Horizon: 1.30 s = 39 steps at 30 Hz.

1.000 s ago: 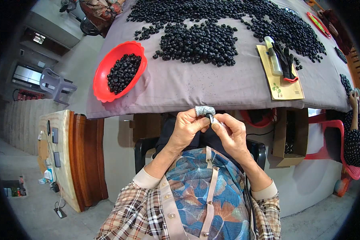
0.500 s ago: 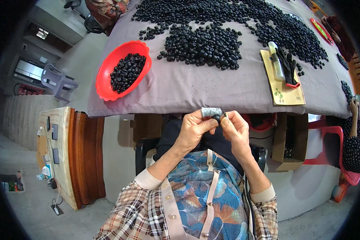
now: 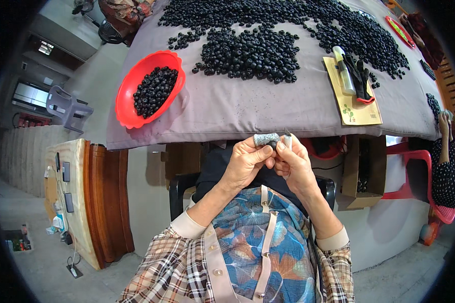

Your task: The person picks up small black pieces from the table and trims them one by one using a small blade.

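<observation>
My left hand (image 3: 243, 164) is closed in front of me, just below the table's near edge, pinching a small black round piece (image 3: 272, 144) between thumb and index finger. A grey fabric sleeve (image 3: 266, 139) covers that index finger. My right hand (image 3: 298, 166) is closed around a slim tool (image 3: 287, 140) with a pale body and a dark tip pointing up; its exact kind is unclear. The right thumb meets the black piece, so both hands touch at it. On the table beyond, a heap of similar black round pieces (image 3: 250, 53), some with visible holes, is spread out.
A red scalloped bowl (image 3: 125, 108) partly filled with black pieces stands at left. At right, a yellow envelope (image 3: 355, 117) bears a clear tube (image 3: 346, 76) and a dark glove (image 3: 361, 81). A cardboard box (image 3: 364, 199) sits beneath the table. Another person's hand (image 3: 445, 125) is at far right.
My right hand has turned, so the pale tool with its dark tip now stands up from the fingers. The hands have drawn closer together at the black piece. The view has shifted slightly.
</observation>
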{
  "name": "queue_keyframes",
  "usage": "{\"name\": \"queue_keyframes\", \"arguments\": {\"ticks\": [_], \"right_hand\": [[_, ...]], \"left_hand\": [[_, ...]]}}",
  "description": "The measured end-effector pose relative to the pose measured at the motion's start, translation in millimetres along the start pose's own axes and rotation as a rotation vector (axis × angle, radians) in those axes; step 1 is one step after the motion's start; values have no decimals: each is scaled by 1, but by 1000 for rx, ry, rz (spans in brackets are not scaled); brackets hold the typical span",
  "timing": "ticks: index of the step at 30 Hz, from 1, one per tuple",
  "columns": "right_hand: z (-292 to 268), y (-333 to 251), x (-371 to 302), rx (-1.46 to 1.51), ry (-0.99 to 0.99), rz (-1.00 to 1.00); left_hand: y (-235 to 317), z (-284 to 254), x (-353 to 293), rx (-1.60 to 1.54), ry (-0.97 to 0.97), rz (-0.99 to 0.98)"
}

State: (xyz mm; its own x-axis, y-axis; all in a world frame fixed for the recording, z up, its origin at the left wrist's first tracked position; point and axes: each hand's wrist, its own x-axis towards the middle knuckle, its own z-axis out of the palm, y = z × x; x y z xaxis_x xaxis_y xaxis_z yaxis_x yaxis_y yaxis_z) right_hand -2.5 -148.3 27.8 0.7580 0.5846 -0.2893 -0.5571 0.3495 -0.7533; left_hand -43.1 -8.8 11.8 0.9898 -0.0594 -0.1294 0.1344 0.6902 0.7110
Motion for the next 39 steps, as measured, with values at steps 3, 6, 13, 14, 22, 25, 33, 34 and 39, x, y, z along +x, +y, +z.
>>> {"name": "queue_keyframes", "arguments": {"ticks": [3,6,13,14,22,25,33,34,39], "right_hand": [[1,2,-1,37,-7,-23],[0,4,-1,18,-12,-38],[9,1,3,-41,44,-21],[9,1,3,-98,67,-16],[9,10,4,-49,23,3],[6,15,3,-16,-19,0],[4,20,4,-56,-5,53],[2,19,5,-52,-6,49],[-2,23,9,-88,-1,78]], "left_hand": [[-2,-4,0,-50,4,-9],[-2,-4,1,-91,-6,-11],[1,2,2,-6,38,28],[-1,4,1,63,65,44],[-4,-7,-4,25,34,22],[0,-9,-2,115,80,100],[133,-54,8,551,560,702],[155,-59,8,577,562,703],[183,-76,22,1205,790,788]]}}
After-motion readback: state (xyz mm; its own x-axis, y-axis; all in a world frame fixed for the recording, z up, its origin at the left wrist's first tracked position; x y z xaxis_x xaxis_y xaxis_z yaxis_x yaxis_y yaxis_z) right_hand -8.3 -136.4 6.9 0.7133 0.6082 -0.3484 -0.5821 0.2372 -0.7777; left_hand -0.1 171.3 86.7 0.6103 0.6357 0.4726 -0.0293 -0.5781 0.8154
